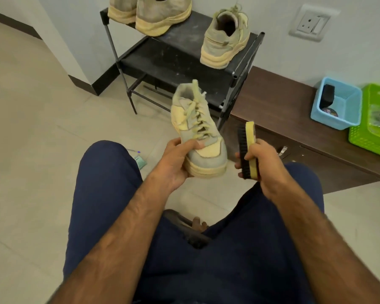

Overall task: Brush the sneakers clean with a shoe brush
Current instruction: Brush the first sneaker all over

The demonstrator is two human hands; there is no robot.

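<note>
A dusty grey and pale-yellow sneaker (201,126) is held in the air above my knees, toe toward me and laces up. My left hand (176,162) grips it at the toe, thumb across the top. Just right of it, my right hand (261,163) grips a shoe brush (247,148) with a pale wooden back and black bristles. The bristles face the sneaker, a small gap apart. A matching sneaker (225,38) stands on the black shoe rack (173,60), and two more sneakers (154,14) stand at the rack's far left.
A low brown cabinet (279,110) runs along the wall at right. A blue basket (337,103) and a green basket (373,121) stand on it. My legs in dark blue trousers fill the foreground. A small teal item (140,161) lies on the tiled floor.
</note>
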